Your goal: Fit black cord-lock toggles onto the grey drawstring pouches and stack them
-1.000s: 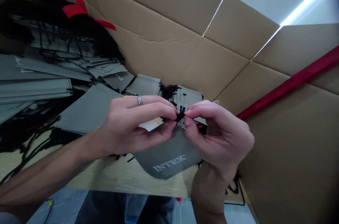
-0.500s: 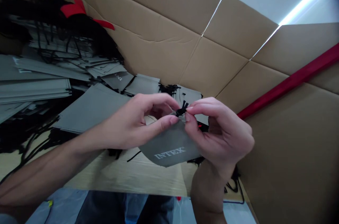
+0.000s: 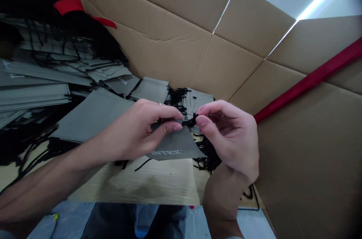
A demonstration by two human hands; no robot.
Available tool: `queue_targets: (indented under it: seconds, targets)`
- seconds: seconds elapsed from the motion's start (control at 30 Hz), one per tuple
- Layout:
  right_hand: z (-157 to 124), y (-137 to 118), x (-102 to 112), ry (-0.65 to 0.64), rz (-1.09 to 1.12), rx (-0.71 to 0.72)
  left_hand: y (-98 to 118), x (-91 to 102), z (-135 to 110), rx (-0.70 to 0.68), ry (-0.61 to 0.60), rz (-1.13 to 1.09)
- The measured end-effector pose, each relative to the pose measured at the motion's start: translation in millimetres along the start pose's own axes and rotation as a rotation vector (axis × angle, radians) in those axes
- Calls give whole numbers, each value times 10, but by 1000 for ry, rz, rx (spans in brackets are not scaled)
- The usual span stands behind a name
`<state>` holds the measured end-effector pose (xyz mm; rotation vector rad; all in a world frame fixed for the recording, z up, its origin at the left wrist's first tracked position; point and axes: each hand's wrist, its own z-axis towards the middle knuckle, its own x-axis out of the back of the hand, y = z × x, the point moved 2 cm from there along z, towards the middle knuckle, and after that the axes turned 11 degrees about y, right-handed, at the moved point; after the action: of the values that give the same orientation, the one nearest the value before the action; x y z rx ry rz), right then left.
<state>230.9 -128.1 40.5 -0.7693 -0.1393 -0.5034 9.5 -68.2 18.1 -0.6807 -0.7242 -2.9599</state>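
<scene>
A small grey pouch [image 3: 175, 145] printed INTEX hangs between both hands above the wooden table [image 3: 158, 182]. My left hand [image 3: 138, 129] pinches the pouch's top edge between thumb and forefinger. My right hand [image 3: 229, 137] pinches the black drawstring knot [image 3: 190, 121] at the pouch's mouth. The fingertips of both hands almost meet at the knot.
Heaps of grey pouches [image 3: 93, 114] with black cords cover the table's left side, with a tangle of loose black cords [image 3: 207, 156] under my right hand. Tall cardboard walls [image 3: 181, 39] ring the table. A red bar [image 3: 308, 80] crosses the right wall. Red fabric [image 3: 68, 5] lies at top left.
Both hands have dropped slightly with the pouch, which has swung flatter so less of it hangs below. My right fingers have shifted onto the black knot.
</scene>
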Motion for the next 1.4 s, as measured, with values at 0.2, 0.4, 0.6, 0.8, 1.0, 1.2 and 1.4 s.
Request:
queue_targets:
  seconds: [0.2,0.4,0.6,0.8,1.0,1.2,1.4]
  targets:
    - [-13,7,-24,-33,10,-3,29,16,5,-3,-27,10]
    - [1,7,-21,-28,17,35,19,32,8,-2,-20,11]
    - [-4,-4,-30,-6,9,58,11,36,-2,-23,-23,13]
    - [-2,46,8,-77,39,64,-4,38,-1,2,-40,7]
    - [10,65,4,-248,59,144,16,26,10,-5,-79,19]
    - [9,51,9,-199,75,162,41,47,6,-84,-127,-33]
    - [8,71,9,-265,157,182,40,53,5,-117,-179,-69]
